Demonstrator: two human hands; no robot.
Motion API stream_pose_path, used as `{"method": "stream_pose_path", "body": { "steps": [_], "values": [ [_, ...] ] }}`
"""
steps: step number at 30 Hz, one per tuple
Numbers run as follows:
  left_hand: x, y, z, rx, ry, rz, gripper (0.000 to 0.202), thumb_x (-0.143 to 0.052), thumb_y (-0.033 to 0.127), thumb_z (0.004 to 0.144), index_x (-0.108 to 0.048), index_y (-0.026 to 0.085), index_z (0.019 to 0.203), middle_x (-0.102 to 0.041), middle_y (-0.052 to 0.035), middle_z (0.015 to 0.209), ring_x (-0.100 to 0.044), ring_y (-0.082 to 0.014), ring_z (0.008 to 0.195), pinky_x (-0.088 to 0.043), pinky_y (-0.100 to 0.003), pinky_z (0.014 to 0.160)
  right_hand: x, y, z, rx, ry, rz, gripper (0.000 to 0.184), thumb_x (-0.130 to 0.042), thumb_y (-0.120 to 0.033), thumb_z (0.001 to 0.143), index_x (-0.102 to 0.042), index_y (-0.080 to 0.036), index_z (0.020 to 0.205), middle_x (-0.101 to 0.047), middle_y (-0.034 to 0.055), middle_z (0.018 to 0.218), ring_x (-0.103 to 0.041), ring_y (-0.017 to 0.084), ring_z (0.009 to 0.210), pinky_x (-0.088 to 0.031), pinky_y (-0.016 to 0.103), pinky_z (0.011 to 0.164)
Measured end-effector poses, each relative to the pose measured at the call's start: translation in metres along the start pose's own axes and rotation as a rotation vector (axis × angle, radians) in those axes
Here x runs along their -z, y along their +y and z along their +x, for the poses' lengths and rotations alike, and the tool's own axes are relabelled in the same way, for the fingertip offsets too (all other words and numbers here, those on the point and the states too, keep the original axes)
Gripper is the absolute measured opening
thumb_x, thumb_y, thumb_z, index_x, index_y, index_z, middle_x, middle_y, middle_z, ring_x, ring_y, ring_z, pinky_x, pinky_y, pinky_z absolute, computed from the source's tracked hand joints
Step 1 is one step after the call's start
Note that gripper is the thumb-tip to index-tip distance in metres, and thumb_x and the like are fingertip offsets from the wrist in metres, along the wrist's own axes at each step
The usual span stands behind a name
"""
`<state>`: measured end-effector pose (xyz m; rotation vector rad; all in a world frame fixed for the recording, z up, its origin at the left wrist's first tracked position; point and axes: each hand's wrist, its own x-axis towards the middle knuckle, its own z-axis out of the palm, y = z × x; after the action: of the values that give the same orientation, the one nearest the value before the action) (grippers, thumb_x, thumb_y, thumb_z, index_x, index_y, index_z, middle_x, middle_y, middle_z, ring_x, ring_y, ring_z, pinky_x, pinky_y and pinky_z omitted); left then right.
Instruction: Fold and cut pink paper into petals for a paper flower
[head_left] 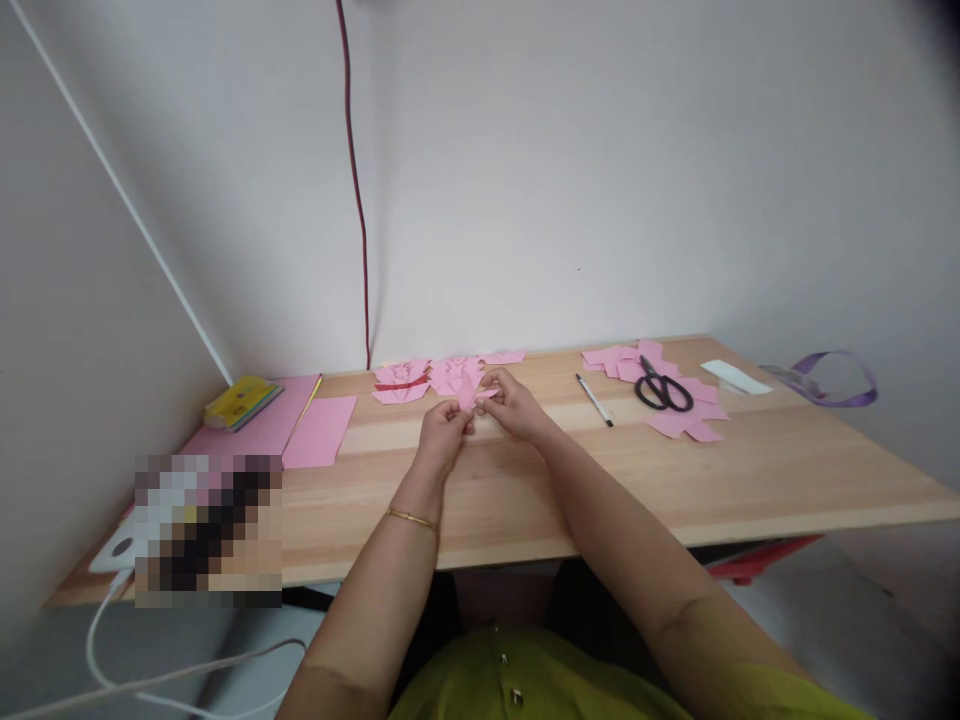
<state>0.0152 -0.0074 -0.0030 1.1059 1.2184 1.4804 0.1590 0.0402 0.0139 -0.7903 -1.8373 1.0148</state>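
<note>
My left hand (pixel 444 432) and my right hand (pixel 512 402) meet over the middle of the wooden table (pixel 525 480). Both pinch a small folded pink paper piece (pixel 474 398) between their fingertips, just above the tabletop. A gold bangle sits on my left wrist. Directly behind the hands lie several folded pink paper pieces (pixel 439 376) in a row near the wall.
Black scissors (pixel 661 387) rest on pink paper scraps (pixel 686 415) at the right, with a pen (pixel 594 399) beside them. A white slip (pixel 735 376) and purple ribbon (pixel 832 378) lie far right. Pink sheets (pixel 319 430), a yellow pad (pixel 241 401) and white cables are at the left.
</note>
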Motion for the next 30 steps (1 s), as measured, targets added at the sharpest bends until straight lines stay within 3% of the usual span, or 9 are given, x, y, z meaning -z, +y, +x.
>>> {"method": "stream_pose_path", "body": {
  "steps": [6,11,15,18,22,30],
  "values": [
    [0.0007,0.0019,-0.0005,0.037,-0.016,-0.022,0.02,-0.07,0.03,0.063,-0.057,0.015,0.064,-0.054,0.0018,0.052,-0.047,-0.008,0.048,-0.034,-0.021,0.05,0.0024,-0.0051,-0.0014,-0.051,-0.024,0.027,0.018,-0.049,-0.028,0.084,-0.043,-0.021,0.1,-0.064,-0.0007,0.067,-0.068,0.017,0.071,-0.047,0.033,0.075],
    [0.0017,0.0017,-0.001,0.067,-0.043,-0.058,0.021,-0.071,0.03,0.061,-0.061,0.014,0.069,-0.056,0.0012,0.055,-0.048,-0.0081,0.049,-0.037,-0.021,0.052,0.0005,-0.0037,0.0004,-0.11,0.009,0.101,0.018,-0.044,-0.032,0.087,-0.043,-0.022,0.102,-0.062,-0.0011,0.067,-0.068,0.017,0.065,-0.05,0.031,0.066],
    [0.0024,0.0008,-0.0002,0.094,-0.044,-0.095,0.02,-0.072,0.028,0.06,-0.061,0.013,0.068,-0.056,0.0014,0.055,-0.048,-0.0078,0.049,-0.038,-0.021,0.052,0.0011,-0.0042,0.0032,-0.19,0.058,0.299,0.026,-0.039,-0.041,0.089,-0.044,-0.022,0.105,-0.062,0.0009,0.076,-0.067,0.016,0.063,-0.052,0.032,0.064],
    [0.0026,0.0004,0.0003,0.097,-0.042,-0.147,0.02,-0.072,0.028,0.059,-0.06,0.014,0.066,-0.055,0.0018,0.055,-0.048,-0.008,0.05,-0.04,-0.022,0.054,0.0028,-0.0068,0.0025,-0.235,0.015,0.358,0.031,-0.048,-0.044,0.084,-0.049,-0.021,0.104,-0.063,0.0018,0.078,-0.066,0.016,0.069,-0.052,0.032,0.071],
    [0.0027,-0.0002,0.0,0.105,-0.049,-0.133,0.021,-0.073,0.028,0.059,-0.058,0.014,0.063,-0.054,0.0018,0.052,-0.047,-0.0077,0.049,-0.038,-0.021,0.052,0.0016,-0.009,-0.0011,-0.198,-0.013,0.173,0.036,-0.069,-0.033,0.067,-0.057,-0.018,0.097,-0.064,0.0014,0.085,-0.063,0.014,0.073,-0.049,0.027,0.07],
    [0.0033,-0.0034,0.0023,0.1,-0.026,-0.148,0.02,-0.074,0.025,0.057,-0.061,0.013,0.067,-0.056,0.0016,0.056,-0.049,-0.0075,0.05,-0.039,-0.021,0.052,0.0014,-0.0056,0.0001,-0.219,-0.015,0.282,0.029,-0.063,-0.036,0.073,-0.053,-0.019,0.094,-0.061,-0.0023,0.072,-0.064,0.014,0.069,-0.047,0.027,0.069]
  ]
}}
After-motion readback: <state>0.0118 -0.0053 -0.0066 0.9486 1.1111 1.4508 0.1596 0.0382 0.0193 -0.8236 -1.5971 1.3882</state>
